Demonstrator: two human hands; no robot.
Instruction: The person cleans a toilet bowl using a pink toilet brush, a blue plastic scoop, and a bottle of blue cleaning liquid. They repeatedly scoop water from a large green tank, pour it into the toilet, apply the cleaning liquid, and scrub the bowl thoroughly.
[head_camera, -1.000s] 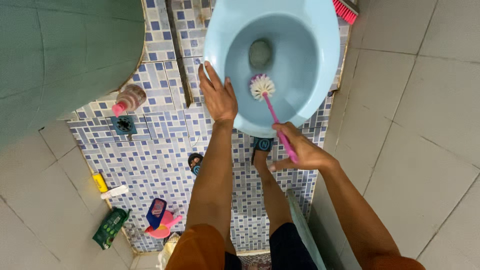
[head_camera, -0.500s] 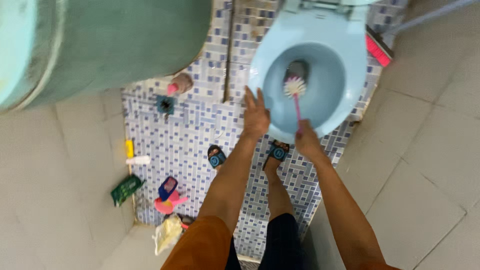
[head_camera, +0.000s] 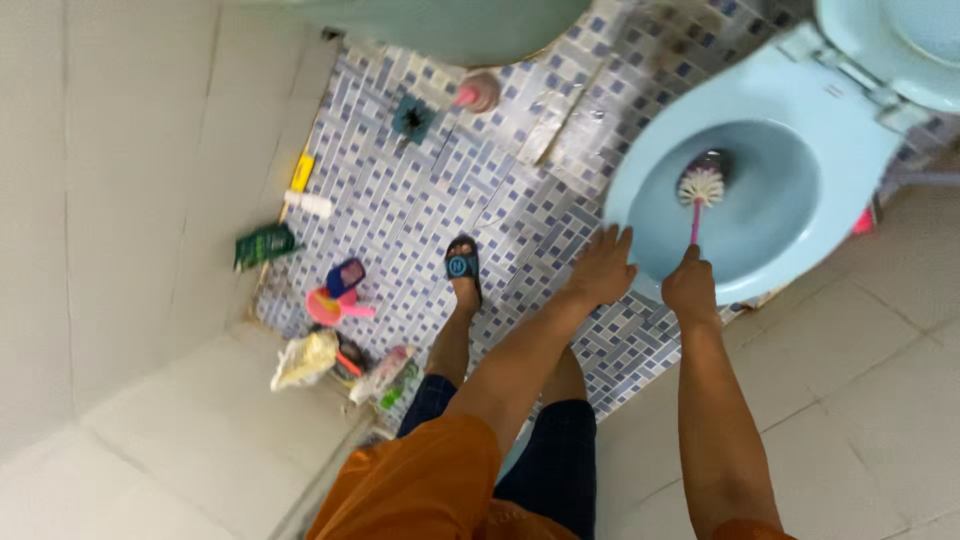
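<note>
Hands apart: right hand clamped on the pink toilet brush, handle pointing toward 12 o'clock into the bowl, left hand flat on the rim at 9 o'clock.

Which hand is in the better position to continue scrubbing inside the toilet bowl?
The right hand. It already grips the pink brush, whose bristles are down inside the toilet bowl. The left hand lies open on the bowl's front rim, holding nothing, so it probably only gives support.
</note>
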